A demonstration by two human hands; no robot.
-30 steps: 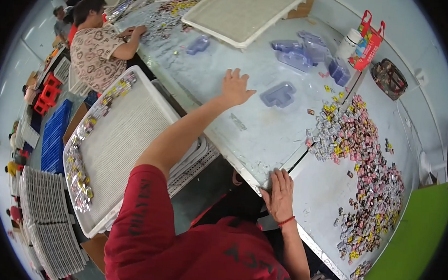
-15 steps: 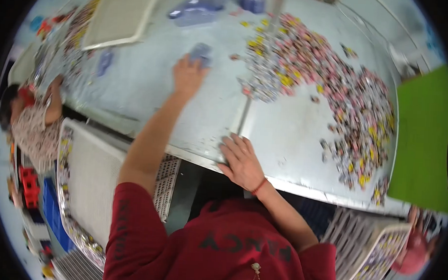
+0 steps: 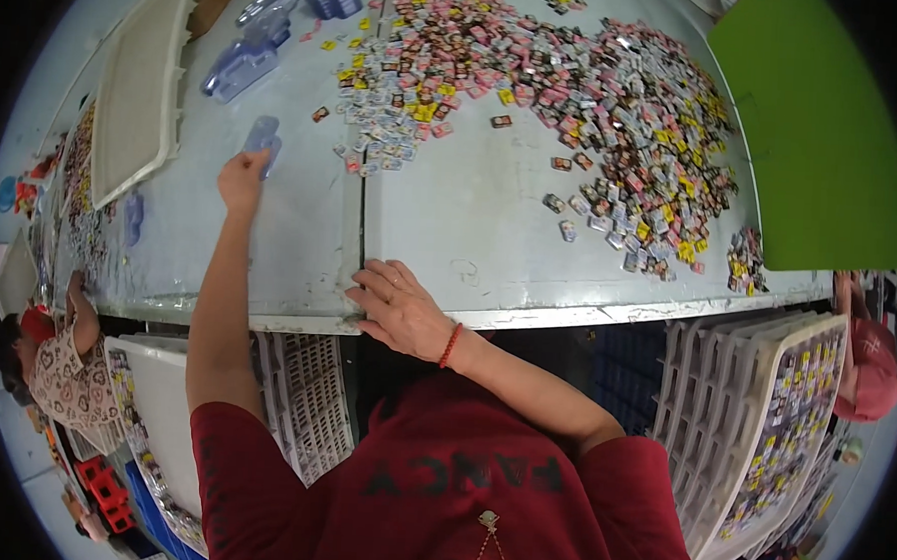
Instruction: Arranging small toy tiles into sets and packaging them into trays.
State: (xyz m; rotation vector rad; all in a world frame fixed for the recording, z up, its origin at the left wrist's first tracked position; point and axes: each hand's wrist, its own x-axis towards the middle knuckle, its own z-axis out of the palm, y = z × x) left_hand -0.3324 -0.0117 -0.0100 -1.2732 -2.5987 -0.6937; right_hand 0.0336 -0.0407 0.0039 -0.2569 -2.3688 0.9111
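My left hand (image 3: 241, 181) reaches out over the left part of the table. Its fingers are closed on the near end of a small translucent blue plastic tray (image 3: 262, 135). My right hand (image 3: 402, 308), with a red bracelet at the wrist, lies on the table's front edge beside a dark seam, fingers apart and holding nothing. Beyond it spreads a big heap of small printed packets (image 3: 478, 51) in pink, brown, white and yellow. A few loose packets (image 3: 572, 163) lie on the near side of the heap.
More blue plastic trays (image 3: 246, 66) lie at the back left, near a white slotted tray (image 3: 141, 96). Stacked white crates (image 3: 733, 423) stand below the table at right, another crate (image 3: 164, 368) at left. A green board (image 3: 815, 136) borders the right side. Co-workers are at both sides.
The view has turned, so the table's things sit further left. My left hand, earlier laid over the near end of the blue tray, now has its fingers closed on it. My right hand stays at the edge.
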